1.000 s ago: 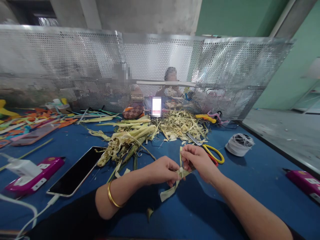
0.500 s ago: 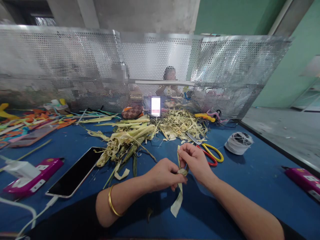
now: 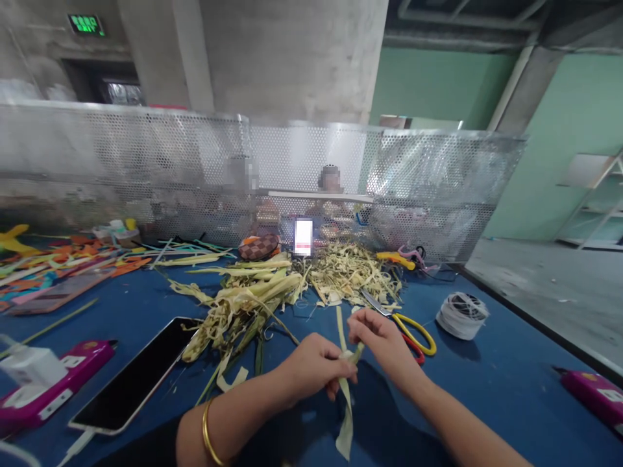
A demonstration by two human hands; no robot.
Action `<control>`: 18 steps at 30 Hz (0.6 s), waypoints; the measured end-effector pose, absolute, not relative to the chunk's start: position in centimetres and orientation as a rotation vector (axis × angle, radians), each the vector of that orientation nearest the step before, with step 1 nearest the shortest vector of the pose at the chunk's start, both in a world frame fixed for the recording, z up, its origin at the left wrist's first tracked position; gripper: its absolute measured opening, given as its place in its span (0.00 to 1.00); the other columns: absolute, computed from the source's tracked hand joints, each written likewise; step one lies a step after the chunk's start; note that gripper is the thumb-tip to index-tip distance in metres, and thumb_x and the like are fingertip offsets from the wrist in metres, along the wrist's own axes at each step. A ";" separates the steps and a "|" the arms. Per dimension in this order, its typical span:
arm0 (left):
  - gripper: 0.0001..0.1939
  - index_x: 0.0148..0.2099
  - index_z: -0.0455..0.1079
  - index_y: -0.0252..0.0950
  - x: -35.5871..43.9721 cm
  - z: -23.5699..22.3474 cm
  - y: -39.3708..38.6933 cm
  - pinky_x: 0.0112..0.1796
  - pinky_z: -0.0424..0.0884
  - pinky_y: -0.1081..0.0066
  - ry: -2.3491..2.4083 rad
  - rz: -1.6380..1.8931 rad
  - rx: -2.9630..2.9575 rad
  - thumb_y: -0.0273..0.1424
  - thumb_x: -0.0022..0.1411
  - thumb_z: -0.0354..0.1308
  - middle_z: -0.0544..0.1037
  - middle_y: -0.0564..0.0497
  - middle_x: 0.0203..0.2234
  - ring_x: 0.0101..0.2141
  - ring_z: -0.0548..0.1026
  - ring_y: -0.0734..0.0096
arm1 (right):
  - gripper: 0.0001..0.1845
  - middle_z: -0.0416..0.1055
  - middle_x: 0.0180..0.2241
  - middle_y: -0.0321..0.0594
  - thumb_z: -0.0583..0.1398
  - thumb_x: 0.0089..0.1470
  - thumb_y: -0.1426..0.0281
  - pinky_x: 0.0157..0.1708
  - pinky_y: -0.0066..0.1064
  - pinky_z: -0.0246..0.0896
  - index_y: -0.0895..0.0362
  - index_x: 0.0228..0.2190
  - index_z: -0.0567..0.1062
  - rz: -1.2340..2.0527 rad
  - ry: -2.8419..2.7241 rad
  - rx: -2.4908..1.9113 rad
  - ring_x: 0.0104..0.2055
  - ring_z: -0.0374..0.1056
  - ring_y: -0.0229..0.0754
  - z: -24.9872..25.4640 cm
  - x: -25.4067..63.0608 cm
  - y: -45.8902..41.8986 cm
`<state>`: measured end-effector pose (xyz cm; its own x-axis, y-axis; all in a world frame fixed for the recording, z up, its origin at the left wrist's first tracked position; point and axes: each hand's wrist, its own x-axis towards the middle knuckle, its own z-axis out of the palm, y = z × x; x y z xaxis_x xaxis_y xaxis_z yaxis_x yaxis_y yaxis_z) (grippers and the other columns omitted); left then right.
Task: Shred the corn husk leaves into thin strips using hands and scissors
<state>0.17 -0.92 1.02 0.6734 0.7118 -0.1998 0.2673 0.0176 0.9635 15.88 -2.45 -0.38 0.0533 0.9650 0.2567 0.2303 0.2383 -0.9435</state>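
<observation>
My left hand (image 3: pixel 324 368) pinches a pale green strip of dried leaf (image 3: pixel 345 421) where it is folded or crossed. One end of the strip hangs down below the fingers, another stands up above them. My right hand (image 3: pixel 378 337) is closed, thumb against fingers, on a short end that angles up to the right from the crossing; its fingertips are partly hidden. Just beyond the right hand lie scissors (image 3: pixel 416 335) with yellow and red handles. A bundle of dried leaves (image 3: pixel 243 301) lies ahead to the left, next to a heap of leaf scraps (image 3: pixel 348 275).
A phone (image 3: pixel 134 373) on a cable and a magenta power strip (image 3: pixel 63 383) lie at left. A white spool (image 3: pixel 462 316) and another magenta power strip (image 3: pixel 591 395) are at right. Perforated metal screen (image 3: pixel 195 155) rises behind, with people beyond it.
The view has tilted up, so the table sits lower. The hands keep hold of the strip at its crossing; the right fingers have shifted from its upright end to the short side end.
</observation>
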 end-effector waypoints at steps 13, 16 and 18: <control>0.12 0.22 0.75 0.32 1.9 3.1 3.8 0.20 0.62 0.74 0.841 0.435 1.506 0.37 0.39 0.60 0.67 0.56 0.08 0.12 0.64 0.77 | 0.12 0.64 0.16 0.32 0.57 0.51 0.67 0.23 0.28 0.54 0.55 0.18 0.69 0.490 -1.742 -1.404 0.21 0.61 0.38 1.2 19.5 1.3; 0.15 0.20 0.73 0.32 2.7 1.5 5.0 0.20 0.63 0.72 0.897 0.454 1.415 0.41 0.37 0.61 0.66 0.55 0.08 0.12 0.64 0.75 | 0.11 0.70 0.23 0.35 0.56 0.55 0.69 0.26 0.29 0.59 0.54 0.22 0.70 0.056 -1.824 -1.343 0.26 0.66 0.40 0.7 20.0 1.7; 0.18 0.21 0.71 0.33 3.0 0.4 5.6 0.19 0.62 0.72 0.953 0.481 1.311 0.45 0.35 0.61 0.66 0.55 0.08 0.13 0.65 0.74 | 0.07 0.73 0.30 0.39 0.54 0.56 0.71 0.32 0.32 0.61 0.53 0.31 0.73 -0.340 -1.836 -1.187 0.31 0.69 0.42 0.4 19.9 1.1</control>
<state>3.04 5.56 0.40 0.5535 0.7719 -0.3127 0.2072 0.2360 0.9494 19.85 1.13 0.45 -0.1384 0.5884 0.7966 0.8345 0.5025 -0.2262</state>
